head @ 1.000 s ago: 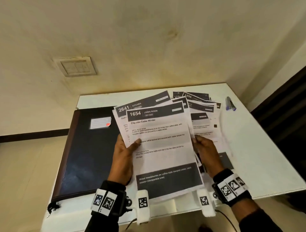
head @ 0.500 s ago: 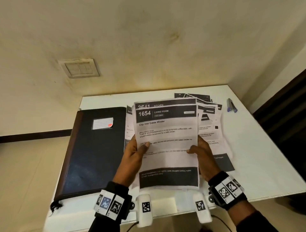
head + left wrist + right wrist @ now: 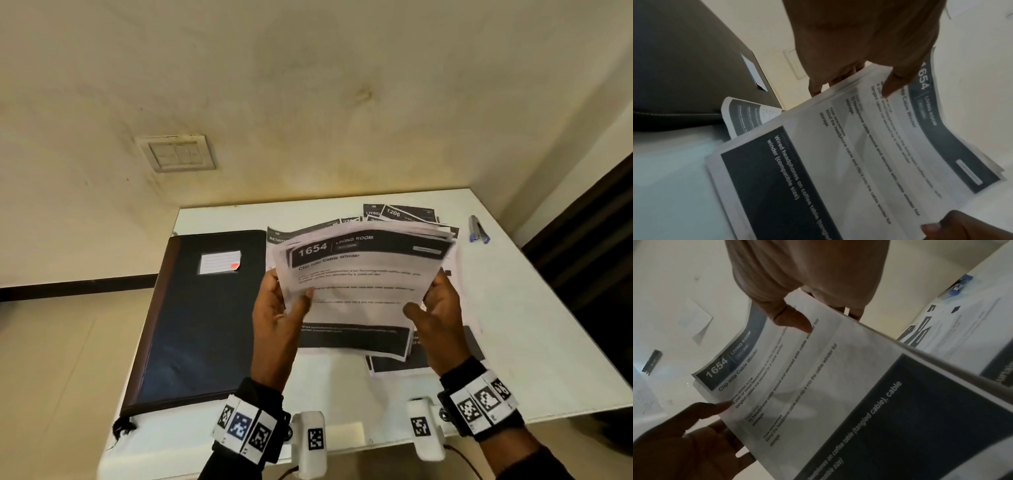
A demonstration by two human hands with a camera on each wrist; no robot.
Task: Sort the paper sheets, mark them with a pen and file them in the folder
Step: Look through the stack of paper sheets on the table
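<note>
I hold a stack of printed paper sheets (image 3: pixel 359 284) above the table, top sheet headed "1654 LIVING ROOM" (image 3: pixel 869 146) (image 3: pixel 818 386). My left hand (image 3: pixel 284 308) grips its left edge, thumb on top and fingers underneath. My right hand (image 3: pixel 435 308) grips the right edge the same way. More sheets (image 3: pixel 407 214) lie spread on the table behind and under the stack. A dark closed folder (image 3: pixel 205 315) with a white label lies to the left. A blue-and-grey pen (image 3: pixel 478 229) lies at the far right of the table.
The white table (image 3: pixel 531 325) stands against a cream wall with a switch plate (image 3: pixel 176 152). Its right edge borders a dark doorway. One sheet (image 3: pixel 397 363) pokes out below the held stack, near the front edge.
The fanned sheets have been drawn together into one squared stack, tilted flatter, with both hands shifted in along its side edges.
</note>
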